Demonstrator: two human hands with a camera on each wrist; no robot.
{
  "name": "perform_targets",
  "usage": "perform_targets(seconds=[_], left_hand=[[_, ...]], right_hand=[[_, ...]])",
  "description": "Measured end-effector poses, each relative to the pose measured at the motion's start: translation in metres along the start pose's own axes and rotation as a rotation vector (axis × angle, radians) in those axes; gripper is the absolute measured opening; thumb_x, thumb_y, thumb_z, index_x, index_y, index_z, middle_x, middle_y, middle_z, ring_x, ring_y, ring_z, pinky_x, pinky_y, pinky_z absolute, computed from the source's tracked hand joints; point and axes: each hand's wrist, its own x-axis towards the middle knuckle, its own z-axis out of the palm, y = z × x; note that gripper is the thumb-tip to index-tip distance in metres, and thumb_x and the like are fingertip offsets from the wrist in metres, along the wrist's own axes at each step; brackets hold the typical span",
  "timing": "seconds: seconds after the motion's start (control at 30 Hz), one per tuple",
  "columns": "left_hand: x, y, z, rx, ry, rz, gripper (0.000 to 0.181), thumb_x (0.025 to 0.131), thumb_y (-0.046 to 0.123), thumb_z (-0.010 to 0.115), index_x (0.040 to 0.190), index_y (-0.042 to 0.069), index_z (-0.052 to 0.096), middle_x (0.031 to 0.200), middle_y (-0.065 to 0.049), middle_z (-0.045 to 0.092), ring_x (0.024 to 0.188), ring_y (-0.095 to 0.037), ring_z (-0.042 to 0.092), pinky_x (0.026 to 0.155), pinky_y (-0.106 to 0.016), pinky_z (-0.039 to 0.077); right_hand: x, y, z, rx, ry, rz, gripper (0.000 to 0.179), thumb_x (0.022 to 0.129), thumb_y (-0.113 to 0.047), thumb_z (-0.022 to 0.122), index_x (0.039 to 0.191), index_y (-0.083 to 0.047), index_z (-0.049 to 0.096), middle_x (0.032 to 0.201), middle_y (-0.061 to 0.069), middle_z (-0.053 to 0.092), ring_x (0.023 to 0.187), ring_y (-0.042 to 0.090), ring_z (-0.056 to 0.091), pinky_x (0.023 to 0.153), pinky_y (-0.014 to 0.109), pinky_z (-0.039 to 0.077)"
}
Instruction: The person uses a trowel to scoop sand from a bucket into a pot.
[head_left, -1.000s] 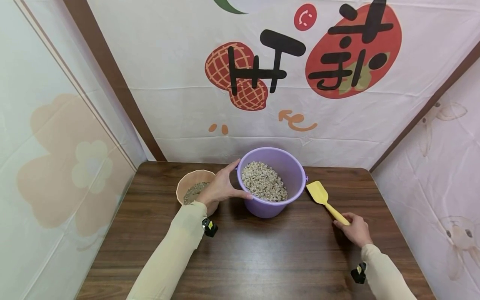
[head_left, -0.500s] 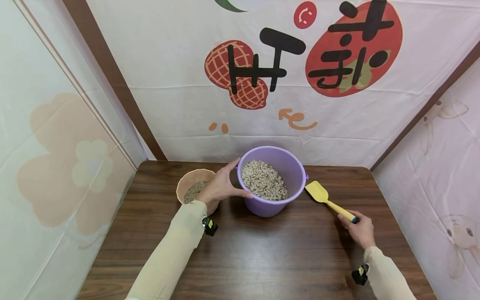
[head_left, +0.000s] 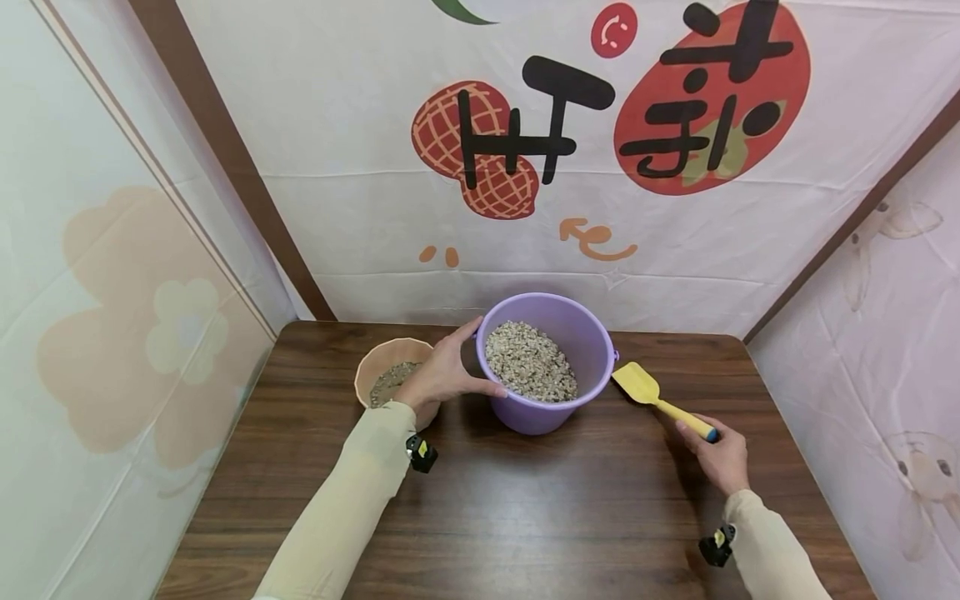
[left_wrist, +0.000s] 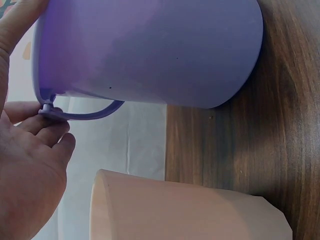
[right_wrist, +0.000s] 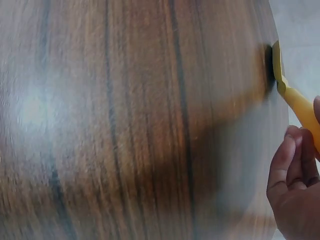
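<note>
My left hand (head_left: pixel 444 377) holds the left side of a purple bucket (head_left: pixel 528 417), thumb along the front rim and fingers at the far side by the handle's pivot. Pale, grainy gravel (head_left: pixel 531 360) is heaped toward the bucket's left. In the left wrist view curled fingers (left_wrist: pixel 52 131) touch the bucket handle (left_wrist: pixel 95 116) where it joins the rim. Right of the bucket, my right hand (head_left: pixel 722 462) grips the blue-tipped handle of a yellow toy shovel (head_left: pixel 637 383), its blade pointing at the bucket. In the right wrist view the shovel (right_wrist: pixel 300 107) shows partly, at the edge.
A peach-coloured bowl (head_left: pixel 369 367) with some grey-brown grit in it stands left of the bucket, partly behind my left forearm. Under everything is a dark wooden table (head_left: pixel 555 517). A printed white cloth (head_left: pixel 360 225) hangs just behind its back edge.
My right hand has shifted its hold on the shovel, moving slightly up and right, and the handle's blue end now shows. The left hand and bucket keep their place.
</note>
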Motion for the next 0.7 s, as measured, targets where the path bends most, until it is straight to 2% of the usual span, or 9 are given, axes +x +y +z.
perform_targets(seconds=[0.2,0.4,0.57,0.7], left_hand=[[0.000,0.000,0.001,0.009,0.013,-0.004,0.130,0.060,0.045,0.099,0.162,0.011,0.026,0.163,-0.010,0.033,0.149,-0.025,0.029,0.120,-0.046,0.027],[0.001,0.001,0.001,0.007,0.020,-0.003,0.130,0.059,0.045,0.099,0.161,0.010,0.027,0.162,-0.009,0.034,0.148,-0.025,0.030,0.119,-0.045,0.027],[0.000,0.002,0.001,0.000,0.022,0.003,0.130,0.059,0.044,0.100,0.161,0.009,0.027,0.162,-0.010,0.034,0.148,-0.025,0.030,0.120,-0.045,0.027],[0.000,0.001,0.000,-0.008,0.022,0.005,0.130,0.059,0.043,0.100,0.161,0.008,0.027,0.162,-0.010,0.033,0.148,-0.025,0.030,0.120,-0.045,0.026]], right_hand=[[-0.002,-0.006,0.002,0.091,0.000,0.003,0.050,0.094,-0.026,0.075,0.127,0.010,0.064,0.104,0.012,0.070,0.077,-0.001,0.067,0.069,0.018,0.057],[-0.003,-0.016,0.003,0.071,0.062,0.001,0.045,0.094,-0.026,0.076,0.124,0.006,0.069,0.098,0.002,0.073,0.080,-0.002,0.059,0.067,0.015,0.051],[-0.001,-0.021,0.001,0.152,0.057,-0.011,0.044,0.094,-0.022,0.075,0.123,0.010,0.067,0.087,-0.011,0.073,0.079,-0.004,0.063,0.068,0.014,0.052],[0.001,-0.025,-0.002,0.329,0.036,0.008,0.046,0.094,-0.014,0.075,0.126,0.017,0.061,0.083,-0.014,0.072,0.078,-0.001,0.070,0.072,0.017,0.057]])
